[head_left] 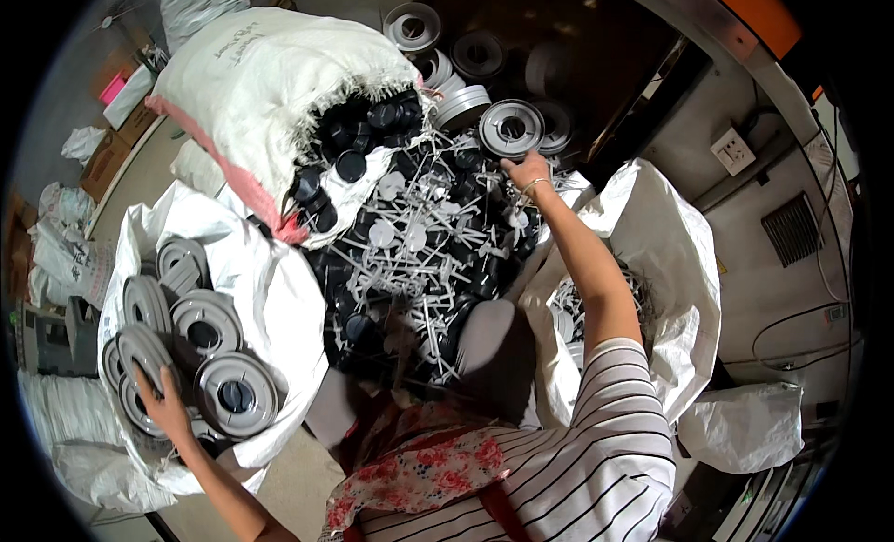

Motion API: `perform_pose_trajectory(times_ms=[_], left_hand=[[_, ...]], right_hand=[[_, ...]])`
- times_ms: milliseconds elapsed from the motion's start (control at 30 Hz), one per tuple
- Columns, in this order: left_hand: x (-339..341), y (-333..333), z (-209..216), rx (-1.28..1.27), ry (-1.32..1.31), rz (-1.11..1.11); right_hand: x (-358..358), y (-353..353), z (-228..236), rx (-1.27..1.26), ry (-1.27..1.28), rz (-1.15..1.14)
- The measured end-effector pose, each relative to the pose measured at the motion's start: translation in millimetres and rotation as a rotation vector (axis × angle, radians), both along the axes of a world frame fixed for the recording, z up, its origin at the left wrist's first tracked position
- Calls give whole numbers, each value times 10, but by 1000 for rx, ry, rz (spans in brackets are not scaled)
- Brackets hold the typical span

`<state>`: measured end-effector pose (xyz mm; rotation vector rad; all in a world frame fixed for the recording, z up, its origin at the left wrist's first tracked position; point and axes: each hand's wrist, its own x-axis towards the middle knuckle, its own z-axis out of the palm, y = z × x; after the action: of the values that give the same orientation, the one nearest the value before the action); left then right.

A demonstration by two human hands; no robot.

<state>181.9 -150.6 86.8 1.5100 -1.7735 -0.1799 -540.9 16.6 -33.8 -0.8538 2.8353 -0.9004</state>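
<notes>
At the left, my left hand (pixel 166 407) grips a round grey plastic disc with a centre hole (pixel 140 346), thumb and fingers at its lower edge. It is above a white woven sack (pixel 284 304) filled with similar discs, one of them with a black piece in its hole (pixel 235 396). My right hand (pixel 529 173) reaches far forward and is closed on the near rim of another grey disc (pixel 512 129). Between my arms lies a heap of black caps and thin grey plastic sprues (pixel 419 235), close in front of my knees.
A large white sack (pixel 270 53) lies tipped over, black caps (pixel 350 165) spilling from its mouth. More grey discs (pixel 413 27) are stacked at the back. Right of me stands an open white sack (pixel 684 263) with sprues inside. A wall socket (pixel 733 152) and cables are farther right.
</notes>
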Motion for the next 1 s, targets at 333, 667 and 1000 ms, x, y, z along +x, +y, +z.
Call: perform_pose_trajectory(times_ms=[333, 667, 1000], left_hand=[[-1037, 558, 145, -440, -199, -78], [-3118, 923, -330, -119, -55, -1130], [-3695, 1174, -648, 27, -837, -1219]], right_hand=[[-1752, -229, -515, 247, -139, -50], [-702, -112, 295, -19, -794, 160], [-39, -91, 507, 45, -248, 547]])
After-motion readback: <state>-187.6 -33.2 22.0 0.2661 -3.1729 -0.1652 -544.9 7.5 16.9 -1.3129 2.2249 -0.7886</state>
